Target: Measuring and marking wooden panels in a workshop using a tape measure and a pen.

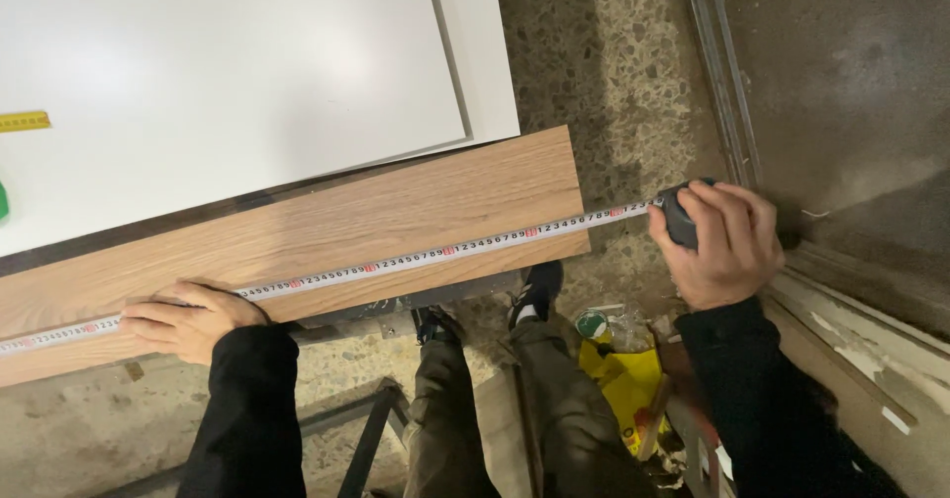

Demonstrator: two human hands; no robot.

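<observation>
1. At the bottom centre of the frame, the person's legs (495, 409) in dark olive trousers stand on speckled stone floor (614, 63), with black shoes (539, 290) just below the plank's edge.
2. To the lower right of the legs lies a yellow bag (628, 384) with a small green-and-white lid (592, 323) just above it, among blurred clutter that cannot be made out.
3. At lower left, the left hand (188, 318), in a black sleeve, lies flat with its fingers curled over the near edge of the wooden plank (396, 216), pressing the tape blade (396, 263) down against the wood.
4. The plank runs from the left edge towards the middle right, slightly tilted upward; the blade lies along its near edge and reaches past its right end.
5. At middle right, the right hand (722, 246) is clenched around the dark grey tape measure case (681, 216), held off the plank's end above the floor, the blade taut between both hands.
6. Beyond the plank, in the upper left, a white panel (247, 73) rests touching the plank's far edge, with a yellow ruler end (22, 120) at the left border.
7. At upper right, a metal floor track (722, 73) runs beside darker concrete.
</observation>
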